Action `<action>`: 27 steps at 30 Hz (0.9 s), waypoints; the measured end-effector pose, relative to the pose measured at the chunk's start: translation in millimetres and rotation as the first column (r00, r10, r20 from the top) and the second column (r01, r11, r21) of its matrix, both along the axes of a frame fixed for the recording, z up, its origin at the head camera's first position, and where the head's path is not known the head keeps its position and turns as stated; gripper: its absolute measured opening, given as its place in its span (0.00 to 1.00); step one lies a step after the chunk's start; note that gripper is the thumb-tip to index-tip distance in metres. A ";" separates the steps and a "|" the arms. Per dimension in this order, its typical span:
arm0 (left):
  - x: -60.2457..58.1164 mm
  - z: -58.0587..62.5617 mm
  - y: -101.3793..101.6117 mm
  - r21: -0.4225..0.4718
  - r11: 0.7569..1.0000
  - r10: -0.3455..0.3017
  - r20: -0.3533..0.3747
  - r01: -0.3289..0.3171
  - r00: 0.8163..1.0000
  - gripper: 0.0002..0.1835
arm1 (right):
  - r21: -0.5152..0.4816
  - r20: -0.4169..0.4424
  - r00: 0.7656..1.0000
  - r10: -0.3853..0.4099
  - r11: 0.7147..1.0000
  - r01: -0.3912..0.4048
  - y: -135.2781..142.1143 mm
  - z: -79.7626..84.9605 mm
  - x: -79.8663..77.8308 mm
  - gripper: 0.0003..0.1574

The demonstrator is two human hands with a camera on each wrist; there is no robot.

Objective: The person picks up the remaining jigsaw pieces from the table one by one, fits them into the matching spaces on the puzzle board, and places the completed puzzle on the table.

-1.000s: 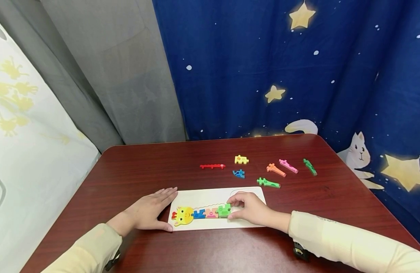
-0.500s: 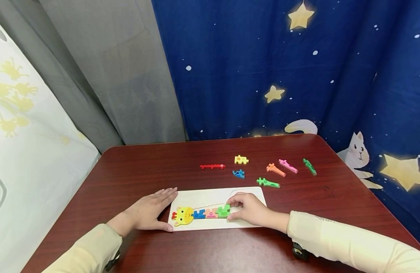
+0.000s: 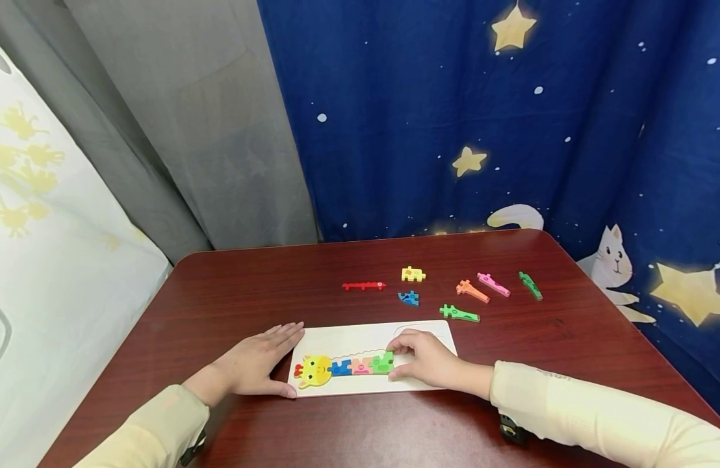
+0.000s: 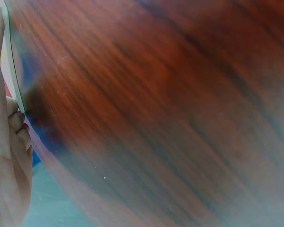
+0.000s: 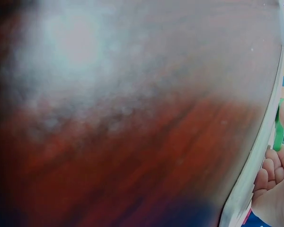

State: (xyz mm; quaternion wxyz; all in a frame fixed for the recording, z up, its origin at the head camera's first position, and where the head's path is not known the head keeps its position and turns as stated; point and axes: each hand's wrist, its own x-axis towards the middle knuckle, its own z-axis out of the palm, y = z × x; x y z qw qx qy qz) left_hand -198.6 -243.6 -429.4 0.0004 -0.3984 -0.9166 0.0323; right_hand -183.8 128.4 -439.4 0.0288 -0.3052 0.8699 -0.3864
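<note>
A white puzzle board (image 3: 321, 337) lies on the table in the head view. On its left part sits a yellow giraffe head (image 3: 316, 371), followed by a blue piece (image 3: 340, 368), a pink piece (image 3: 361, 366) and a green puzzle piece (image 3: 381, 364) in a row. My right hand (image 3: 428, 361) pinches the right end of that green piece between thumb and fingers; its edge also shows in the right wrist view. With fingers extended, my left hand (image 3: 256, 362) rests against the board's left edge. The left wrist view shows only part of this hand beside the board's edge.
Beyond the board lie loose pieces: red (image 3: 363, 285), yellow (image 3: 413, 274), small blue (image 3: 409, 298), orange (image 3: 473, 291), pink (image 3: 493, 285), light green (image 3: 459, 313) and dark green (image 3: 530, 285). Curtains hang behind the table (image 3: 249, 286).
The right hand and the green puzzle piece have shifted very slightly left, toward the pink piece. My left hand stays in place.
</note>
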 end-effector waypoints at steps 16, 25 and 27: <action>-0.9 -1.8 -0.7 0.010 1.000 -0.004 -0.017 0.004 1.000 0.60 | 0.006 -0.029 0.999 0.035 0.999 -0.035 -1.3 0.7 -3.3 0.21; -1.1 -0.4 0.3 -0.018 1.000 0.014 0.010 -0.013 1.000 0.61 | 0.019 -0.002 0.999 0.039 0.999 -0.039 -1.3 0.7 -4.0 0.22; -1.2 -0.8 0.4 -0.019 1.000 0.014 0.010 -0.014 1.000 0.61 | 0.022 -0.008 0.999 0.040 0.999 -0.039 -1.3 -0.2 -4.2 0.22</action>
